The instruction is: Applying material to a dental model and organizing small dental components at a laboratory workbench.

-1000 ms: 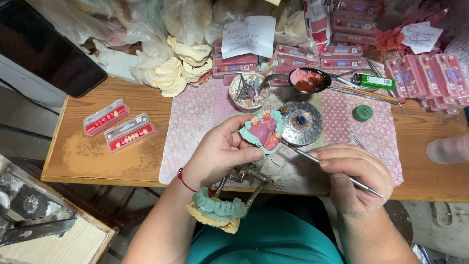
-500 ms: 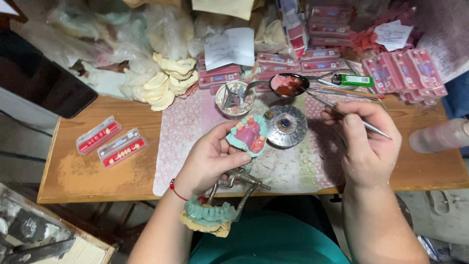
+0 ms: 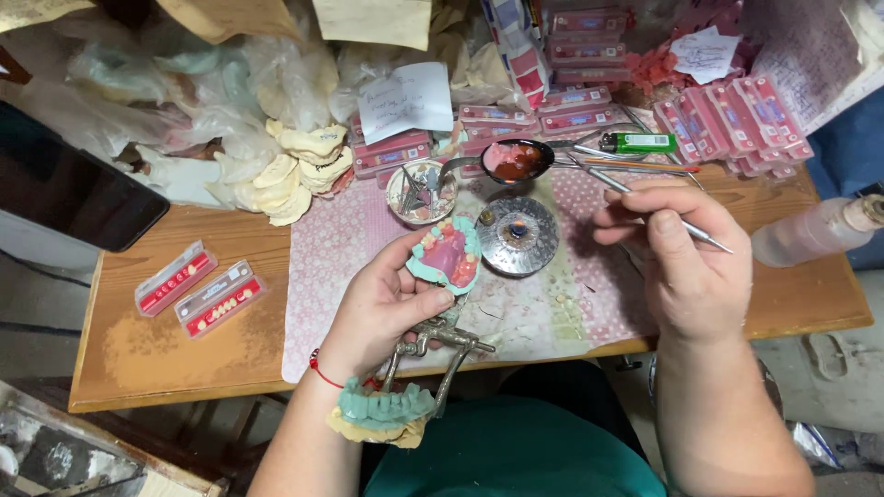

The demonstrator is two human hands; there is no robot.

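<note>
The left hand (image 3: 382, 308) is closed around a metal articulator (image 3: 433, 354) just left of the frame's centre, thumb and fingers wrapped on the upper denture model (image 3: 447, 255), a teal cast with pink wax and a row of teeth, tilted face-up toward the upper right; one more teal model (image 3: 385, 410) sits at the articulator's lower end, near the bottom edge; the frame's long axis runs from lower left to upper right. The right hand (image 3: 681, 262), right of centre, pinches one thin metal instrument (image 3: 645, 207) between thumb and fingers, its shaft lying from upper left to lower right. Between the hands stands one round metal burner (image 3: 517, 235) with a small flame; above it one spoon (image 3: 511, 161) holds pink wax; two tooth cards (image 3: 198, 293) lie on the wooden table (image 3: 138, 359) at left.
</note>
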